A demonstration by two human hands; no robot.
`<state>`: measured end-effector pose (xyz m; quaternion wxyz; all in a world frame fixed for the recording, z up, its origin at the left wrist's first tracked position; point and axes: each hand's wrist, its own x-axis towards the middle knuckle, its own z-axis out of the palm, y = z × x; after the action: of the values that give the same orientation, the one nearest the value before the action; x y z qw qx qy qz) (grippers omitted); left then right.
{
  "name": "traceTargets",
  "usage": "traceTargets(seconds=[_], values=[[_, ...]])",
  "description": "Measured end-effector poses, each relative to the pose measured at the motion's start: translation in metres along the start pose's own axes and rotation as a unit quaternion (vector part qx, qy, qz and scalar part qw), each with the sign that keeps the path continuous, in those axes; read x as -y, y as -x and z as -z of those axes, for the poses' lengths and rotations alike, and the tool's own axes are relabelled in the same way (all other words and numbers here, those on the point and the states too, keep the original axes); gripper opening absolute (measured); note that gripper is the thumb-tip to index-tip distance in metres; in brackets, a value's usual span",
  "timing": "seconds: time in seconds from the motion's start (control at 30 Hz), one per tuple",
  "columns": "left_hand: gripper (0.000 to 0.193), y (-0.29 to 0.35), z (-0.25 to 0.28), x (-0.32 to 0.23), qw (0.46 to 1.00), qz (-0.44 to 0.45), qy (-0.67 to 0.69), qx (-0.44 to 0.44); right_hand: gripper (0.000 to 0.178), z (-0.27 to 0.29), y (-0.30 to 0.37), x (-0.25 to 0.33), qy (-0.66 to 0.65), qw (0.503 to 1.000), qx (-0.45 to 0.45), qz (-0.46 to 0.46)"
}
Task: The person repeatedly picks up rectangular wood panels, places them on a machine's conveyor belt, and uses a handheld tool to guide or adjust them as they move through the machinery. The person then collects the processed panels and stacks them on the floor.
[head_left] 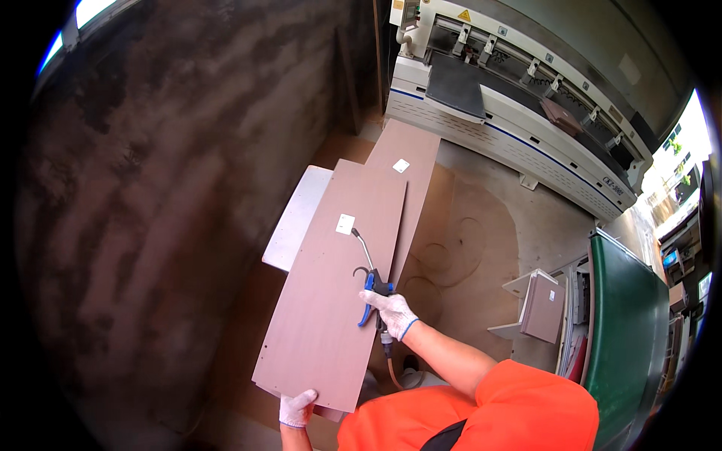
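Observation:
My right hand (390, 313), in a white glove with a blue cuff, is closed round an air blow gun (377, 286) with a blue trigger, black body and bent metal nozzle. Its nozzle tip is over a brown wood-look panel (323, 301), close to a small white label (345, 224). From the gun's lower end an orange hose (392, 373) runs down toward my body. My left hand (298, 408), also gloved, grips the panel's near edge, thumb on top; its other fingers are hidden underneath. Another brown panel (410, 150) with a label lies beneath and beyond.
A pale board (298, 218) sticks out left of the panels. Ahead stands a long white machine (504, 135) with a dark bed (456, 86). At right are a green-covered surface (624, 301) and stacked boards (543, 308). A dark stained wall (150, 225) rises on the left.

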<state>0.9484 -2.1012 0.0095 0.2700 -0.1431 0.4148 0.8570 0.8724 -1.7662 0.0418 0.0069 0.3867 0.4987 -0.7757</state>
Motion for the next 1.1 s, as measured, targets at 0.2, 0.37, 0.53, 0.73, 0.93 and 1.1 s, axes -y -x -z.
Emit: traceTargets(seconds=[0.2, 0.37, 0.53, 0.73, 0.93, 1.1], values=[[0.081, -0.033, -0.013, -0.018, 0.998, 0.048, 0.012, 0.034, 0.032, 0.011, -0.013, 0.012, 0.04, 0.999, -0.025, 0.026], [0.051, -0.039, -0.009, -0.026, 0.973, 0.164, -0.156, -0.045, 0.045, 0.043, -0.035, 0.01, 0.224, 0.973, -0.045, 0.032], [0.029, -0.049, 0.015, -0.06, 0.805, -0.072, -0.544, -0.226, 0.044, 0.058, -0.026, 0.024, 0.287, 0.951, -0.112, 0.037], [0.052, -0.127, 0.04, -0.052, 0.833, -0.022, -0.524, -0.174, 0.044, 0.04, -0.026, -0.01, 0.398, 0.916, -0.009, 0.047], [0.059, -0.141, 0.045, -0.026, 0.836, -0.054, -0.515, -0.182, 0.053, 0.036, -0.036, 0.035, 0.501, 0.863, 0.002, 0.06], [0.063, -0.165, 0.028, -0.025, 0.844, -0.078, -0.494, -0.194, 0.04, 0.063, -0.055, 0.031, 0.368, 0.928, 0.05, 0.027]])
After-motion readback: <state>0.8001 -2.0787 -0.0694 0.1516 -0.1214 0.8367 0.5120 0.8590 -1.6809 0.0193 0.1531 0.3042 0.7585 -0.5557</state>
